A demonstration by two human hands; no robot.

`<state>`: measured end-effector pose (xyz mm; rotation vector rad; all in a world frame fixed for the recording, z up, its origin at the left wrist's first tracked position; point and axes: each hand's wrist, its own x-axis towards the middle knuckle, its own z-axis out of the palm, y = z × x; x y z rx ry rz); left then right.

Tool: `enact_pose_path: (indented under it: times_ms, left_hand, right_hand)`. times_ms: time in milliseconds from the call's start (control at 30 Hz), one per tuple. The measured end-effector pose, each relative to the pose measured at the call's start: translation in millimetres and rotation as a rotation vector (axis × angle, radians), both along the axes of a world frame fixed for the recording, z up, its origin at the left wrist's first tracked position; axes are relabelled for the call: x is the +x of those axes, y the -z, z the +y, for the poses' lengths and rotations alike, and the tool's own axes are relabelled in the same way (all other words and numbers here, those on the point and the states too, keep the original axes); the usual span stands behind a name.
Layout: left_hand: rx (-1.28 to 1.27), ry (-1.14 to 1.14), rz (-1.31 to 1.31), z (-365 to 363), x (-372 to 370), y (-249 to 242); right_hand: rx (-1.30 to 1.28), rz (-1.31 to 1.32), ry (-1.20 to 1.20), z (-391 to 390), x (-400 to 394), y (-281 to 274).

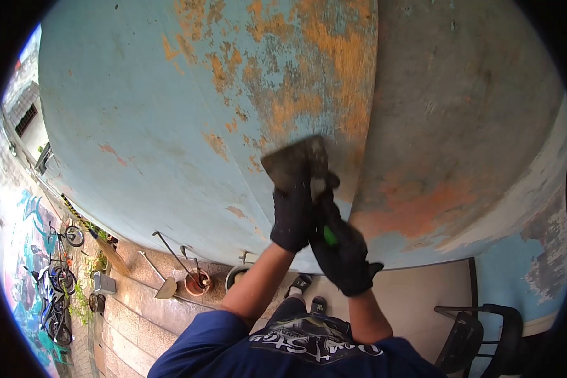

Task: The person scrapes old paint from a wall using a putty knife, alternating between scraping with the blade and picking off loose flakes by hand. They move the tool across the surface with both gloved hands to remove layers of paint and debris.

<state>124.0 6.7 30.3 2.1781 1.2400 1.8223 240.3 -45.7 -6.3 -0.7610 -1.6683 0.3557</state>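
A wide, dark-bladed scraper [278, 165] is pressed against or held just off the flaking blue door [157, 113]; motion blur hides the exact contact. My right hand [343, 255], in a black glove, is closed around its handle, where a patch of green shows. Higher up and to the left, my left hand [291, 217], also gloved in black, grips the scraper near the blade, its fingertips smeared by movement. Around the blade, the blue paint is worn through to patches of orange-brown [290, 107].
To the right is a grey-brown panel [447, 113] with a reddish patch. A black chair [485, 334] stands low at right. Below left are a terracotta pot [198, 282], a long-handled dustpan [166, 288], a grey bin [104, 283] and parked motorbikes [55, 309].
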Motion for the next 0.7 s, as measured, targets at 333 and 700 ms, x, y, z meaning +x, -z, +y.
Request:
enact_pose_path:
  times_ms: [333,700]
  left_hand:
    - [-0.747,0.493,-0.859,-19,-17,-32]
    - [-1.153,0.663,-0.448,-73,-34,32]
  right_hand:
    - [-0.164,-0.083,-0.127,-14,15,-20]
    - [-0.558,0.380,-0.552,8,16,-1]
